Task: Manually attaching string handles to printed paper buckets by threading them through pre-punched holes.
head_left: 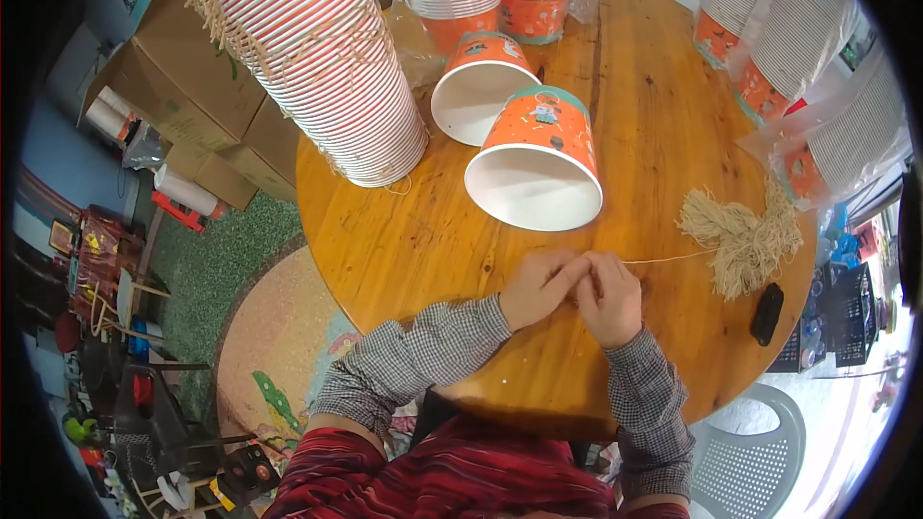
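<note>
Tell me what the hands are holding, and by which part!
String, by a part away from the bundle, where the left hand and right hand meet. The exact spot is hidden.

Workroom with cartons (pixel 192 67), twine (pixel 738 238), stacked buckets (pixel 336 101)

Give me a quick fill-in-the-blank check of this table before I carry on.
1. The front bucket is ____ on the inside.
2. Counting the rear bucket, ____ loose buckets lie on their sides.
3. From the right grip, a thin string runs to a pale bundle on its ____.
4. The small object just below that bundle is coloured ____.
Missing words: white; two; right; black.
</note>
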Motion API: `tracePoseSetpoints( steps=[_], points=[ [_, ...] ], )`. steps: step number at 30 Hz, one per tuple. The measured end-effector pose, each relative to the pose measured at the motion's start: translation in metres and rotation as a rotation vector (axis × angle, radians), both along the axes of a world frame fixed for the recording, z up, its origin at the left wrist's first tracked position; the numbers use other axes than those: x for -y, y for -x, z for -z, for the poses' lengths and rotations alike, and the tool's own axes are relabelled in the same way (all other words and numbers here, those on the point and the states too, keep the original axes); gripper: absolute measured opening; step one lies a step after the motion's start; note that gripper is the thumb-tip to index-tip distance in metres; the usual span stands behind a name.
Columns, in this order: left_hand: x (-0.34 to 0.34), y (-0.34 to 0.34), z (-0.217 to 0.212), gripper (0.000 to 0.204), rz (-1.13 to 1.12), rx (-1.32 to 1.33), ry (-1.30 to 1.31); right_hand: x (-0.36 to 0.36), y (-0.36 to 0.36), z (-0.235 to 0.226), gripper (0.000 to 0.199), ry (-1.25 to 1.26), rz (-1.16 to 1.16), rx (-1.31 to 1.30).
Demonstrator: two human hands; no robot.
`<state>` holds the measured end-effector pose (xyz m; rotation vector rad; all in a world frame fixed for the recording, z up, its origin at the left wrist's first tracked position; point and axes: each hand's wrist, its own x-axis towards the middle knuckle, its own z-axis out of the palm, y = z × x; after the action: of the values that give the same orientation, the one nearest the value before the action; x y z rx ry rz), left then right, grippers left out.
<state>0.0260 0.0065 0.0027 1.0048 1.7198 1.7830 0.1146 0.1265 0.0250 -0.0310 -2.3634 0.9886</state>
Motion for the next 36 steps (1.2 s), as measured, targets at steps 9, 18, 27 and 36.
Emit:
tracePoseSetpoints(
  steps=[9,18,27,36],
  points=[
    [0.003,0.006,0.008,0.027,-0.071,-0.091,-0.013,0.003,-0.002,-0.002,0.009,0.204,0.067,0.084],
    [0.004,0.01,0.006,0.014,-0.076,-0.165,-0.01,0.0,0.001,0.009,0.007,0.333,0.083,0.048],
    [0.003,0.014,0.01,0.005,-0.079,-0.112,-0.006,-0.004,0.002,0.01,0.006,0.299,0.08,0.089],
    [0.003,0.018,0.002,0.005,-0.161,-0.446,0.012,-0.01,0.005,0.02,0.008,0.446,0.106,0.126]
  ],
)
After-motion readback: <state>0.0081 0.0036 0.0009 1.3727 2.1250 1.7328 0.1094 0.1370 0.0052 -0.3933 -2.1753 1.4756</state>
